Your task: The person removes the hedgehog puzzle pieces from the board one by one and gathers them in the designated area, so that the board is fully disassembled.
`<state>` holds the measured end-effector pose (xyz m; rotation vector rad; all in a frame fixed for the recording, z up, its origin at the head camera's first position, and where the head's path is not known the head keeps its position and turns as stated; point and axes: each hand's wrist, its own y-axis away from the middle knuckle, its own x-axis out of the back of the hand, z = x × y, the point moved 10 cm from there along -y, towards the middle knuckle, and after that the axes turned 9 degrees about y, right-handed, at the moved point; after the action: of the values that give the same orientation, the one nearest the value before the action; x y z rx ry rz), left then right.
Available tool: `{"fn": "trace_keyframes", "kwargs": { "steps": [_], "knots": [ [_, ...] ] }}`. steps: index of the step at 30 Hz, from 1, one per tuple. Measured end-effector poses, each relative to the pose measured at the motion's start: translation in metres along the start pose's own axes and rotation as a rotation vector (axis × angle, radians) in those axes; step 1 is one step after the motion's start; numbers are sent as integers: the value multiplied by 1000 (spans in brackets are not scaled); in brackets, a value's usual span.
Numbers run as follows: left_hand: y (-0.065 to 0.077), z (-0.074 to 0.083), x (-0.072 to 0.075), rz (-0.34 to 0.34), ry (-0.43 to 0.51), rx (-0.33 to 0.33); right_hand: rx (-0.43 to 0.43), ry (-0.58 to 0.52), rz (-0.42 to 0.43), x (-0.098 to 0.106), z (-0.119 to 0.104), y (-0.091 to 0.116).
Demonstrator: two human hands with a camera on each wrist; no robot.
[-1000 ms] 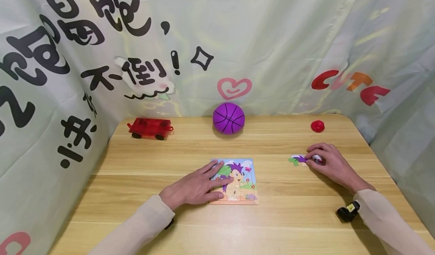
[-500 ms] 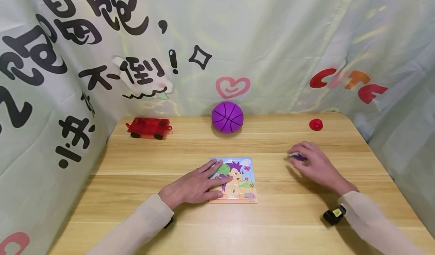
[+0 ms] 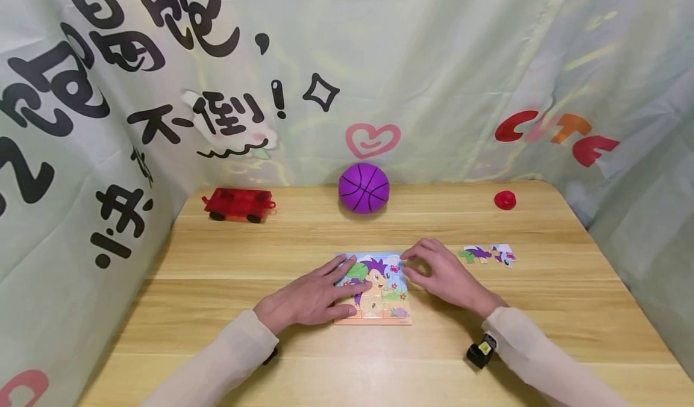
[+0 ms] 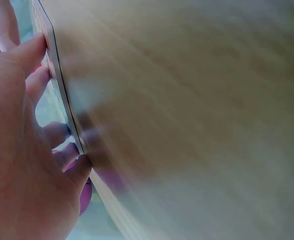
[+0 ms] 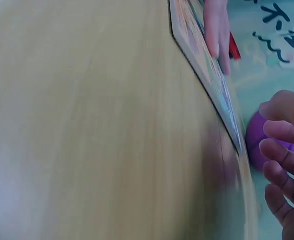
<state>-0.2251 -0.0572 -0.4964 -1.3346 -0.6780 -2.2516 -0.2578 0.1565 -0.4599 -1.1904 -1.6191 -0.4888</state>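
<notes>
My left hand (image 3: 306,295) rests with spread fingers on the left part of a square puzzle board (image 3: 393,316). The board carries a cartoon hedgehog with purple spines. Part of the picture is hidden under those fingers. My right hand (image 3: 447,277) hovers at the board's upper right corner, thumb and fingers apart. In the right wrist view, the loosely bent fingers (image 5: 282,155) hold nothing. To the right of that hand, one loose puzzle piece (image 3: 477,253) in purple and green lies close beside another puzzle piece (image 3: 503,254) with white and purple on it.
Along the back of the wooden table (image 3: 260,347) stand a red toy wagon (image 3: 238,204), a purple ball (image 3: 364,188) marked like a basketball, and a small red object (image 3: 505,200). A printed curtain (image 3: 434,64) encloses the back and sides.
My right hand has left the loose puzzle pieces and moved left to the board's upper right corner. Both pieces stay on the table. The left hand keeps its place.
</notes>
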Motion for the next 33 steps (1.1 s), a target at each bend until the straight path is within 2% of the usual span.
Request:
{"fn": "trace_keyframes", "kwargs": {
  "steps": [10, 15, 24, 33],
  "knots": [
    [-2, 3, 0, -13, -4, -2, 17, -50, -83, -24, -23, -16],
    [2, 1, 3, -26, -22, 5, 25, -54, -125, -35, -29, -21],
    [15, -4, 5, -20, -33, -3, 65, -70, -127, -42, -44, -27],
    [16, -9, 4, -26, 15, 15, 77, -41, -135, -52, -54, -36]
  ]
}}
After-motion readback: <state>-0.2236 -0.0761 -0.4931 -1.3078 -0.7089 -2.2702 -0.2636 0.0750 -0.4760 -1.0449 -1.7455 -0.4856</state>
